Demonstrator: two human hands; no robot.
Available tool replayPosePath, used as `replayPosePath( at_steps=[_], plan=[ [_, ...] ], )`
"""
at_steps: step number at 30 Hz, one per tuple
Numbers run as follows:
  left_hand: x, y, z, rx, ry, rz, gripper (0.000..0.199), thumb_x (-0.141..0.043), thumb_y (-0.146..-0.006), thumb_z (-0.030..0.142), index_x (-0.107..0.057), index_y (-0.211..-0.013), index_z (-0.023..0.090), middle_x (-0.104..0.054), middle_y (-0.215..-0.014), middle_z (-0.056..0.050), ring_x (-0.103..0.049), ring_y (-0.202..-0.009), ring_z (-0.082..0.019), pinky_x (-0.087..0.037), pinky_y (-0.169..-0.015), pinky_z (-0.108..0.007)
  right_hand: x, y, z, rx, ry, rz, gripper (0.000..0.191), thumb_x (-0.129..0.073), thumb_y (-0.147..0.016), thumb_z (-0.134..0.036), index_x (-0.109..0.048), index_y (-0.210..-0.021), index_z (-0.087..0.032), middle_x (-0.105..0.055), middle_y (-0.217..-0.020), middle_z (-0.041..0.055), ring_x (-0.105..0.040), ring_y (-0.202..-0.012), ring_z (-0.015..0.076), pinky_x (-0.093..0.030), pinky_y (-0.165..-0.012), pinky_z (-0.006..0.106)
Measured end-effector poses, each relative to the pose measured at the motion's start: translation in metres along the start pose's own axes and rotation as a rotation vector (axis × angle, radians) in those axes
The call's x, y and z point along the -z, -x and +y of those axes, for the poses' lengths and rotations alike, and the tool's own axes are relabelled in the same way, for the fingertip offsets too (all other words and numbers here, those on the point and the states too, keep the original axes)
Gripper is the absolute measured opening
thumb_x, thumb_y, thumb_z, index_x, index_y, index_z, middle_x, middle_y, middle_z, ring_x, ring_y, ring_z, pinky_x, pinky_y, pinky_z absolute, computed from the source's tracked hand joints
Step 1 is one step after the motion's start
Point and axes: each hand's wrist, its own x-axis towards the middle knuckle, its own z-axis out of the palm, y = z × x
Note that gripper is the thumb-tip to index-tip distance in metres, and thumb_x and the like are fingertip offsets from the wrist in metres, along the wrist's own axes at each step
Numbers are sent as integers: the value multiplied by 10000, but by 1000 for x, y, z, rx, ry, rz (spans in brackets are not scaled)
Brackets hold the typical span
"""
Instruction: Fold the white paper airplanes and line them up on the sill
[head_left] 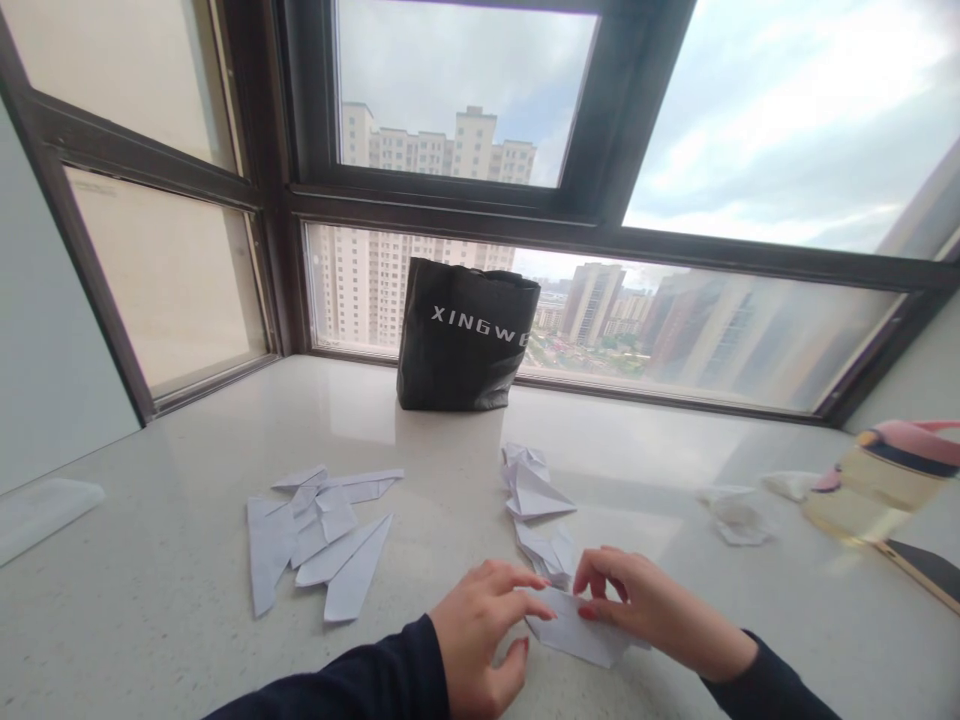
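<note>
At the bottom, right of centre, the folded paper [574,632] lies just right of the loosely spread left hand [484,622], its long axis sloping down rightward, while the nearer right hand [646,598] seemingly pinches its upper edge.

A black, lettered bag [466,355] stands by the window frame [450,218]. At right, a pink-lidded bottle [881,480] sits beside crumpled tissues [739,517] and a dark flat object [928,570]; tower blocks [474,145] rise outside.
</note>
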Motion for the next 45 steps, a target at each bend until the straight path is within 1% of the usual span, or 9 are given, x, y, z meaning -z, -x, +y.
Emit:
replayPosePath(
  at_steps=[7,12,16,22,27,32,38,42,45],
  plan=[
    [-6,3,-10,-60,-175,-202,430,-495,-694,195,-446,-1118,246,-495,-1190,-22,-419,-1098,-200,-245,-965,-403,-1,1,-4,-32,164,73,185,-599,-609,-198,-414,-624,-201,-542,-651,-12,-498,-652,148,-374,-612,255],
    [-10,2,-13,-37,-192,-202,386,-501,-700,182,-470,-1078,254,-513,-1170,-4,-436,-1077,-181,-255,-960,-371,6,-1,-14,21,246,137,249,-605,-643,-276,-374,-582,-203,-515,-618,-11,-468,-604,141,-368,-574,254],
    [-10,1,-11,-49,-221,-182,450,-506,-723,259,-391,-1158,252,-501,-1179,-3,-428,-1077,-184,-271,-944,-360,15,-17,-49,144,202,121,152,-516,-748,-311,-462,-669,-193,-529,-634,-10,-467,-577,120,-367,-562,238],
    [-13,3,-13,-142,-282,-102,440,-464,-778,333,-341,-1190,238,-461,-1225,-12,-373,-1127,-193,-253,-942,-336,-1,-88,-112,405,251,13,121,-565,-732,-282,-583,-796,-181,-586,-778,40,-519,-764,172,-378,-686,282],
    [-26,6,-28,-185,-338,-36,329,-377,-860,245,-357,-1186,287,-530,-1154,10,-413,-1091,-177,-191,-971,-342,-34,-173,-140,297,147,32,311,-648,-649,-328,-600,-899,-150,-576,-951,104,-496,-902,230,-366,-747,324],
    [-37,5,-42,-214,-355,18,316,-420,-845,244,-406,-1156,295,-535,-1144,1,-414,-1092,-198,-238,-950,-330,-52,-215,-153,216,35,1,283,-739,-495,-336,-630,-667,-139,-614,-753,65,-547,-739,213,-392,-621,285],
    [-31,7,-35,-173,-309,2,308,-432,-840,242,-417,-1145,283,-541,-1138,3,-418,-1093,-191,-222,-962,-346,-36,-200,-131,148,-192,53,190,-656,-615,-277,-596,-715,-126,-608,-635,14,-545,-562,118,-394,-503,216],
    [-24,7,-29,-167,-290,-41,302,-400,-852,221,-399,-1149,275,-479,-1216,9,-372,-1140,-175,-212,-967,-333,-11,-156,-105,120,-318,123,229,-553,-707,-339,-570,-735,-113,-602,-623,21,-527,-521,98,-407,-489,210],
    [-17,5,-22,-170,-285,-63,276,-463,-791,231,-455,-1067,243,-523,-1151,-6,-413,-1090,-183,-240,-942,-329,7,-108,-79,102,-475,176,316,-574,-662,-444,-561,-685,-129,-572,-579,0,-492,-491,96,-387,-469,220]
  ],
)
